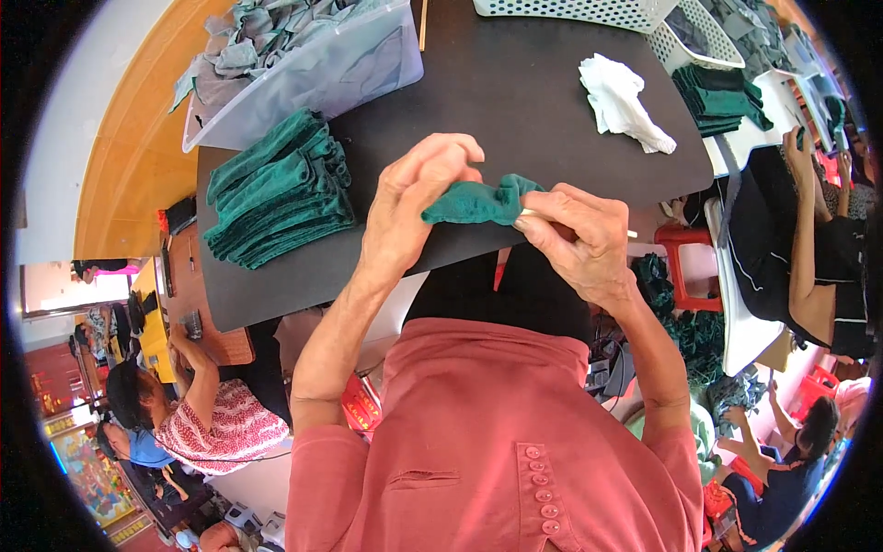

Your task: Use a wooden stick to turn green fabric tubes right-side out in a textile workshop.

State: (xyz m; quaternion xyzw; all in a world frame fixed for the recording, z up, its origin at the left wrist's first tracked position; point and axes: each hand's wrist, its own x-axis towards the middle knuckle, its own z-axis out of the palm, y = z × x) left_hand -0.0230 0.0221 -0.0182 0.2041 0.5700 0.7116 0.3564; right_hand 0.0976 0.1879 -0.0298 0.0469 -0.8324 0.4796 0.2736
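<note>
Between my hands, above the near edge of the dark table, is a small dark green velvet piece (474, 203), bunched up at its right end. My left hand (414, 189) grips its left end with fingers curled; the thumb is mostly hidden. My right hand (584, 237) is closed, pinching a thin pale stick (632, 234) that passes through the grip and meets the fabric's right end. Whether the stick's tip goes inside the fabric is hidden. Left of my left hand lies a neat stack of folded green velvet pieces (280, 193).
A clear plastic bin (313, 83) of grey-green cloth stands at the table's far left. A crumpled white cloth (621, 101) lies at the right on the dark table (478, 92). White perforated baskets (575, 7) are at the back. Other people sit at both sides; a red stool (679, 267) stands right.
</note>
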